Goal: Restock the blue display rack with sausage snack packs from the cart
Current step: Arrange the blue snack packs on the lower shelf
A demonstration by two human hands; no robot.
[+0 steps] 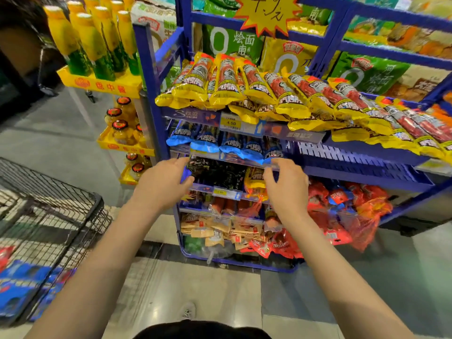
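- My left hand reaches to the front edge of the second shelf of the blue display rack; the fingers are curled at the shelf lip, thumb tucked near a blue pack end. I cannot tell whether they actually pinch anything.
- My right hand is up at the same lip further right, fingers bent and loosely spread, fingertips at the clear strip under the last blue pack. Whether it has hold of a pack I cannot tell.
- Between and just above my hands lies a row of blue sausage packs, side by side, their ends hanging over the shelf front. The right part of that shelf is bare slotted plastic.
- The shelf above carries yellow sausage packs, overlapping in a long slanted row, with a yellow price tag on the rail beneath.
- Below my hands are dark packs and one yellow pack, then red bagged snacks and tan sachets lower down.
- The wire cart stands at my left, well apart from the rack, with blue packs in the cart at its bottom.
- Bottles with yellow caps stand on a yellow stand left of the rack.
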